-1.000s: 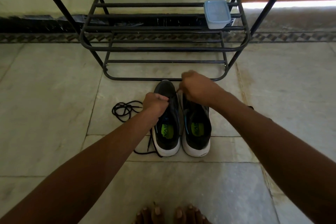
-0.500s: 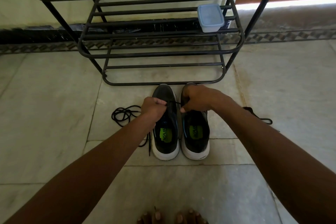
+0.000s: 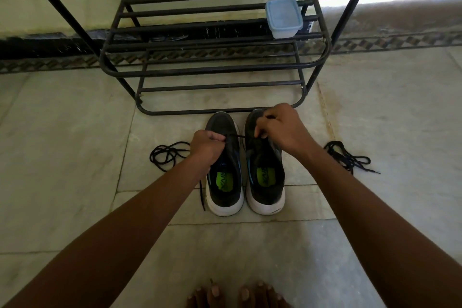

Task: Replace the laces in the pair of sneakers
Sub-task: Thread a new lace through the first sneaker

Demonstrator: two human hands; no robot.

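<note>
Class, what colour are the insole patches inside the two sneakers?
Bright lime green insole patches, seen clearly in the head view.

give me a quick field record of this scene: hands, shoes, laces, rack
left hand: pinches a black lace over the left sneaker
right hand: grips the same lace over the right sneaker
sneakers: side by side on the floor, toes toward the rack
loose laces: one coil left of the sneakers, one bundle right
rack: black metal, holds a lidded plastic box

Blue-lidded box on black metal rack; tiled floor.
</note>
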